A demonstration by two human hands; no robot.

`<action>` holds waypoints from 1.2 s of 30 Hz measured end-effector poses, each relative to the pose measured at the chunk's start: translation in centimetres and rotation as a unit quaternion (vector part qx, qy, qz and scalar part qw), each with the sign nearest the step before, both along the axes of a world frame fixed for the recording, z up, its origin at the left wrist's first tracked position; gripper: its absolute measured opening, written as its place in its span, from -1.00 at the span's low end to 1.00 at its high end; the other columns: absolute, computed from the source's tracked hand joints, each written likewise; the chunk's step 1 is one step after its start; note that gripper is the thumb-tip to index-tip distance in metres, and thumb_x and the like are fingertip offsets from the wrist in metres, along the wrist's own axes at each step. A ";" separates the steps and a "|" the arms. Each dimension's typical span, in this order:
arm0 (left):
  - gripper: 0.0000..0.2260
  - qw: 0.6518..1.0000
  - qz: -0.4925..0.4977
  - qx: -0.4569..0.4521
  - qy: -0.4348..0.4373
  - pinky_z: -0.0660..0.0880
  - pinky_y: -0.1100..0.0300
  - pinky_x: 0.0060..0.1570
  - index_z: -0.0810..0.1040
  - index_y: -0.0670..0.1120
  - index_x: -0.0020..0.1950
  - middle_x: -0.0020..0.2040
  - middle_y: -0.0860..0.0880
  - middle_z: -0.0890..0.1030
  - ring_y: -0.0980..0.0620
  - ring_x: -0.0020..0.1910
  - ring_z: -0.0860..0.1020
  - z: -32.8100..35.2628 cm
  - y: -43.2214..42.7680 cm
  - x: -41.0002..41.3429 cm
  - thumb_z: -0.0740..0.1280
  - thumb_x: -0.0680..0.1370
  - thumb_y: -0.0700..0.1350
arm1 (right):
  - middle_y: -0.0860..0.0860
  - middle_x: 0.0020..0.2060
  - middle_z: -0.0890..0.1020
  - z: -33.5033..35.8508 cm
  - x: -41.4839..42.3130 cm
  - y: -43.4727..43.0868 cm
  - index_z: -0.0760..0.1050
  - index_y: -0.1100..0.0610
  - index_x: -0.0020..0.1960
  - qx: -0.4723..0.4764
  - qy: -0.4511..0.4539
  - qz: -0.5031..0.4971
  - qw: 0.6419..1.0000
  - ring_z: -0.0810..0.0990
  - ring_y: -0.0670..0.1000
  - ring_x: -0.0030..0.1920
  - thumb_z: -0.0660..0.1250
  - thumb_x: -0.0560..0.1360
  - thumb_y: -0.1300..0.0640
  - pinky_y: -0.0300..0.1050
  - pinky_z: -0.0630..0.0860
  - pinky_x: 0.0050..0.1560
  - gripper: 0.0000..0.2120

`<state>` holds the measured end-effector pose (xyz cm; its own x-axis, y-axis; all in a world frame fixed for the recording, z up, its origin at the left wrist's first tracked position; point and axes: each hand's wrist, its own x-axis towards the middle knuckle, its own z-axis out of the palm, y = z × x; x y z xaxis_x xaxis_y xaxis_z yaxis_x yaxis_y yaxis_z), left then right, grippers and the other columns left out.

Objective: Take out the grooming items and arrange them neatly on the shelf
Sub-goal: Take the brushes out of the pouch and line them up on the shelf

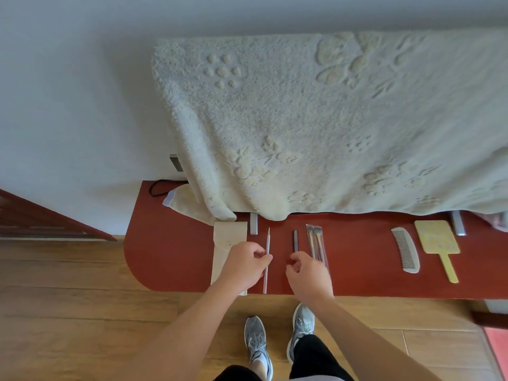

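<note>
Grooming items laid out on the red shelf (pixel 170 257)

A thin pale stick (pixel 266 259) is pinched by the left hand (pixel 244 266); the right hand (pixel 308 273) is held loosely curled, empty.

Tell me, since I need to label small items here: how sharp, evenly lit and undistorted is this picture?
Head view: soft daylight, no glare; wide-angle bending curves the red shelf edge and floor boards; overall slightly soft, so the thin stick by the left hand and the comb teeth stay readable, fine print not.
</note>
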<state>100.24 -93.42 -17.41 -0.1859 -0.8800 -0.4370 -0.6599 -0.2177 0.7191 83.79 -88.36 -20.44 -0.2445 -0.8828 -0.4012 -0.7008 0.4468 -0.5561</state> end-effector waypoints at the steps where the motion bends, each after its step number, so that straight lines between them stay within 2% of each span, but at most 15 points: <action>1: -0.89 1.000 -0.008 0.003 -0.010 0.66 0.04 -0.12 0.66 -0.03 -0.04 -0.21 0.04 0.65 0.07 -0.28 0.66 -0.3 -0.1 -0.9 0.39 0.57 -0.01 | -0.18 -0.17 0.59 0.2 -0.9 0.1 0.51 0.00 0.26 0.002 0.005 -0.004 1.000 0.57 -0.14 -0.18 0.28 0.55 0.05 -0.21 0.56 -0.17 -0.71; 5: -0.86 0.998 -0.018 0.011 -0.059 0.64 0.05 -0.08 0.63 -0.03 -0.09 -0.21 0.04 0.64 0.07 -0.24 0.65 -1.5 -0.6 -3.1 0.40 0.56 0.02 | -0.17 -0.17 0.59 0.8 -3.6 0.4 0.54 0.01 0.20 0.001 0.018 -0.019 1.000 0.58 -0.09 -0.16 0.29 0.52 0.08 -0.14 0.58 -0.14 -0.74; 10: -0.86 0.993 -0.006 0.013 -0.118 0.55 0.18 -0.15 0.62 -0.05 -0.11 -0.21 0.04 0.61 0.09 -0.20 0.59 -2.7 -1.5 -4.7 0.40 0.56 0.00 | -0.08 -0.12 0.61 1.1 -6.7 0.9 0.55 0.05 0.10 -0.002 0.046 -0.010 0.999 0.57 -0.05 -0.14 0.28 0.50 0.11 -0.09 0.59 -0.13 -0.80; 14: -0.83 0.989 0.004 0.026 -0.148 0.51 0.20 -0.25 0.62 -0.10 -0.16 -0.28 0.03 0.61 0.10 -0.28 0.56 -3.6 -1.9 -5.3 0.41 0.54 -0.02 | -0.10 0.03 0.59 1.2 -8.4 1.0 0.53 0.01 0.23 0.000 0.053 0.006 0.999 0.56 -0.08 -0.05 0.28 0.53 0.06 -0.21 0.55 -0.07 -0.72; 20: -0.81 0.984 0.019 0.034 -0.176 0.35 0.27 -0.45 0.62 -0.16 -0.20 -0.37 0.01 0.60 0.14 -0.39 0.53 -4.4 -2.2 -5.9 0.41 0.52 -0.07 | -0.08 0.20 0.57 1.1 -9.7 0.8 0.46 0.03 0.36 -0.001 0.065 0.035 0.997 0.55 -0.08 0.15 0.27 0.54 0.02 -0.14 0.55 0.11 -0.60; 27: -0.82 0.980 0.017 0.024 -0.195 0.36 0.28 -0.42 0.59 -0.12 -0.18 -0.34 0.05 0.58 0.17 -0.38 0.50 -4.9 -2.2 -6.3 0.42 0.54 -0.04 | -0.06 0.33 0.49 1.1 -10.8 0.3 0.39 0.05 0.44 0.000 0.094 0.075 0.993 0.43 -0.04 0.33 0.24 0.56 0.01 -0.10 0.42 0.32 -0.54; 31: -0.83 0.977 0.014 0.016 -0.211 0.37 0.27 -0.39 0.59 -0.10 -0.15 -0.31 0.05 0.59 0.14 -0.36 0.50 -4.9 -2.2 -6.5 0.42 0.54 -0.02 | -0.06 0.38 0.45 1.0 -11.2 0.1 0.34 0.06 0.47 -0.004 0.117 0.111 0.987 0.36 -0.04 0.38 0.20 0.57 0.00 -0.13 0.34 0.36 -0.52; 36: -0.84 0.974 0.017 -0.004 -0.226 0.48 0.21 -0.31 0.55 -0.06 -0.13 -0.26 0.05 0.59 0.08 -0.27 0.57 -4.3 -2.1 -6.8 0.41 0.54 0.00 | -0.06 0.41 0.42 1.1 -11.7 -0.1 0.31 0.06 0.49 0.005 0.120 0.120 0.985 0.33 -0.04 0.41 0.19 0.59 -0.02 -0.11 0.32 0.40 -0.51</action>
